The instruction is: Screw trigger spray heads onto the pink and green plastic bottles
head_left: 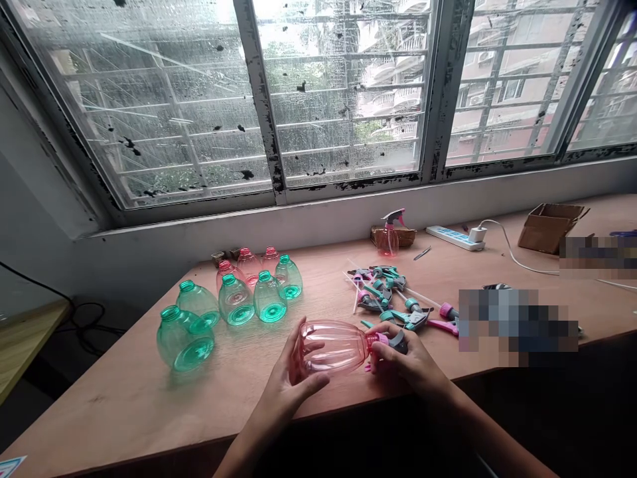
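Note:
A clear red plastic bottle (pixel 333 346) lies sideways in the air just above the table's front edge. Around its base end wraps my left hand (pixel 293 378), fingers behind and thumb in front. At the neck, my right hand (pixel 405 362) grips a spray head (pixel 393 341) with a pink collar and grey body, which meets the bottle's mouth. Whether the threads are engaged cannot be seen. Behind my right hand lies a pile of loose spray heads (pixel 383 289) in teal, pink and grey, with thin clear tubes. Several green bottles (pixel 236 302) stand left of my hands.
Red bottles (pixel 249 264) stand behind the green ones. One assembled spray bottle (pixel 388 240) stands near the wall by a small brown basket (pixel 405 237). A white power strip (pixel 455 238), its cable and a cardboard box (pixel 547 228) are at the back right. Blurred patches cover things at right.

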### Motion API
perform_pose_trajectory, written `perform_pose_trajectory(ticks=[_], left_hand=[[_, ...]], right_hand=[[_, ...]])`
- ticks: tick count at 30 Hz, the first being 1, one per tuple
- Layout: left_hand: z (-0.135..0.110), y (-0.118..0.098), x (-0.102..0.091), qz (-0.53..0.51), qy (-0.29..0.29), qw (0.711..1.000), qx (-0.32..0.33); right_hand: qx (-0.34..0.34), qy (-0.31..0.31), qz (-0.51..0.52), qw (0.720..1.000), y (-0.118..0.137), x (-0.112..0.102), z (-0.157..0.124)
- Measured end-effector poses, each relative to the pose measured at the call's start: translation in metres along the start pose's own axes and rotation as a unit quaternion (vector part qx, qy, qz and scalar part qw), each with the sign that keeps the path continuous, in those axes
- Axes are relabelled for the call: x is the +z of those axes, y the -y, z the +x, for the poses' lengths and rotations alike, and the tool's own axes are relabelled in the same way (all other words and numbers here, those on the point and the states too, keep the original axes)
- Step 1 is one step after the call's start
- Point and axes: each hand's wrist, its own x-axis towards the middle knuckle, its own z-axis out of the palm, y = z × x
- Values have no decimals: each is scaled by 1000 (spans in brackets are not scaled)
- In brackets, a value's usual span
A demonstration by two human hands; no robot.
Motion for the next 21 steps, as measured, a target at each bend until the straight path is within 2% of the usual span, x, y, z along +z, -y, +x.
perform_pose_trajectory(ticks=[5,9,14,17,21], left_hand=[[-1,-2,3,-27,35,999,2],[-2,0,1,-28,35,999,11],[-3,-6,2,-8,83,996,-22],[-3,-6,3,16,58,998,-31],[-3,0,4,31,23,999,-2]], right_hand=[[6,-9,15,1000,-3,-2,1],[6,-4,27,1000,-4,-2,1],[-3,7,22,1000,-4,-1,0],[-3,1,27,1000,-4,-1,1],[-3,2,34,999,-6,-2,1]])
